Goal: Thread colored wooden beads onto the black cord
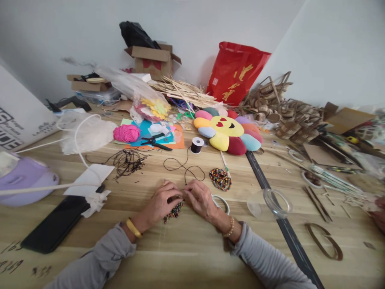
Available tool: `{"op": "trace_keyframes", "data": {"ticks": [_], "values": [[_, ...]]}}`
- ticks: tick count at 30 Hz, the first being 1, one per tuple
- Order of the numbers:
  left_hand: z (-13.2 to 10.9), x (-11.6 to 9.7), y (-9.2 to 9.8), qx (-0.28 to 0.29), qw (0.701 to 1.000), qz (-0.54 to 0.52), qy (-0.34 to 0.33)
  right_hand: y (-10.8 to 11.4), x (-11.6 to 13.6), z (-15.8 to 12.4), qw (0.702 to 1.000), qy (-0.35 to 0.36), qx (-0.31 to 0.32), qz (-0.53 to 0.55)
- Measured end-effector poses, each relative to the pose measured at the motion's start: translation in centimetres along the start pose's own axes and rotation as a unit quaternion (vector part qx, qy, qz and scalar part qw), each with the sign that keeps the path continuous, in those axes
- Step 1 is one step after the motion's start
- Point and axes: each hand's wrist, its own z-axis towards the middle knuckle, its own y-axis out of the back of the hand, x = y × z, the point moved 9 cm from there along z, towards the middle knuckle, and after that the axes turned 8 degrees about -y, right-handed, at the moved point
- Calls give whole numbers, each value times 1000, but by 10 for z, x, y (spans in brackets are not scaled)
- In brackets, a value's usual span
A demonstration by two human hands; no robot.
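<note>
Fingers curled together, my left hand (165, 200) is closed at the upper end of a bunch of small multicoloured beads (173, 213), which lies on the table under it. My right hand (201, 200) pinches a thin black cord (197, 167) close to the left fingertips. The cord loops back over the tabletop toward a white-ended spool (197, 145) of dark cord. The exact grip between the fingertips is partly hidden. Right of my hands lies a coiled bead string (220, 179), with a pale tape ring (221, 204) beside my right wrist.
A tangle of black cords (128, 162), pliers (156, 142) and pink yarn (126, 133) lie at the back left. A phone (57, 222) is at the left. Behind the spool sits a flower cushion (227, 127). At the right edge, another person's hand (379, 212) shows.
</note>
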Motion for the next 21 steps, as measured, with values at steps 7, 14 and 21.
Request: {"op": "trace_keyframes", "data": {"ticks": [7,14,21], "values": [[-1,-9,-17,57,994,88,-17,1,-1,2,1000,-13,-4,6],[-1,-8,-18,58,994,86,-17,1,-1,1,1000,-8,-7,-3],[2,-9,-19,56,991,122,-4,-2,0,3,1000,-8,21,-9]]}}
